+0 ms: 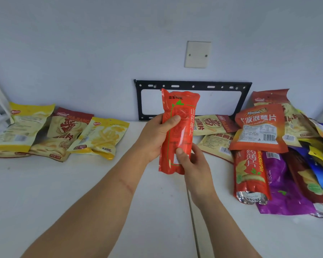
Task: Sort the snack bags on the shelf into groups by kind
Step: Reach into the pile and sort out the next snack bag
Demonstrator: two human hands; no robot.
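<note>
I see a white shelf (63, 192) w/ a seam running front to back under my right forearm. Left of my hands, by the wall: three yellow and cream snack bags (50, 131), overlapping. Right of my hands: a mixed heap of bags (280, 149), red, orange, purple, blue; two cream ones (213, 125) lie nearest.

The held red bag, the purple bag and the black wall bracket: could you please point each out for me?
held red bag (183, 127): head view, on its printed front panel.
purple bag (282, 187): head view, on its bare purple face.
black wall bracket (192, 86): head view, on its top bar.
</note>
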